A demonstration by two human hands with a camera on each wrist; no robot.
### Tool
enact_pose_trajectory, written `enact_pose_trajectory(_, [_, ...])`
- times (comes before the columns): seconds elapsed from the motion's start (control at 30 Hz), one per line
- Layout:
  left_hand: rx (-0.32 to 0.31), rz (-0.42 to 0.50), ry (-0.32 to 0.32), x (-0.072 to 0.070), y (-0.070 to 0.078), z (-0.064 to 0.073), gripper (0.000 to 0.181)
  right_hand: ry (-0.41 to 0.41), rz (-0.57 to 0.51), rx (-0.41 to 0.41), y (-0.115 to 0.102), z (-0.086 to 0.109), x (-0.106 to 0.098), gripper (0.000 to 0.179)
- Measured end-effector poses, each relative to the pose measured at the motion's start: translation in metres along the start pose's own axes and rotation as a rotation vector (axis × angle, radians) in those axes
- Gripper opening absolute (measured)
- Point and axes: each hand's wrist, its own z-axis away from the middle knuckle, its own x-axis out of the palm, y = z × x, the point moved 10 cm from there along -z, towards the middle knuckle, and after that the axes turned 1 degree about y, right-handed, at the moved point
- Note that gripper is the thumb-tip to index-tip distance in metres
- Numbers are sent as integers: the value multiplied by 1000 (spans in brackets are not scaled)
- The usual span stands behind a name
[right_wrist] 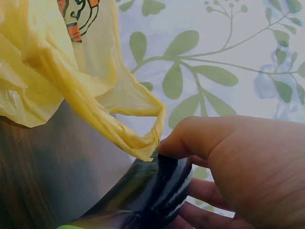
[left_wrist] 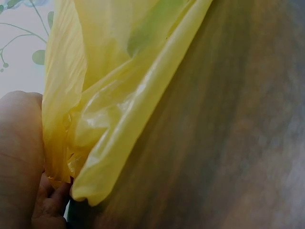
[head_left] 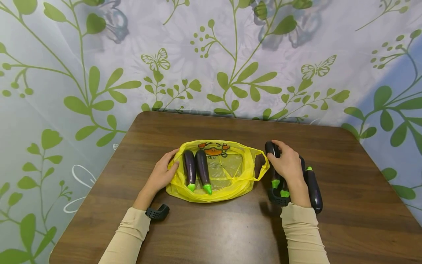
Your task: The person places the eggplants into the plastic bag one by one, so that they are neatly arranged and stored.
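Note:
A yellow plastic bag lies with its mouth spread wide at mid-table. Inside, toward its left side, rest two dark purple eggplants with green caps. My left hand grips the bag's left edge, thumb over the rim; the left wrist view shows the bag film against that hand. To the right of the bag, my right hand holds an eggplant by its rounded end, thumb on one side and fingers on the other. The bag's handle loop overlaps this eggplant in the right wrist view.
One more eggplant lies right of my right wrist. Another, its green cap showing, is partly hidden under that hand. A dark wrist strap sits on my left wrist. A leaf-patterned wall covering stands behind the brown table.

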Motion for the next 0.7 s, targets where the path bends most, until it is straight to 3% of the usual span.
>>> enact_pose_trajectory(0.7, [-2, -2, -3, -2, 3, 0, 52, 81, -34, -16, -10, 3, -24, 59])
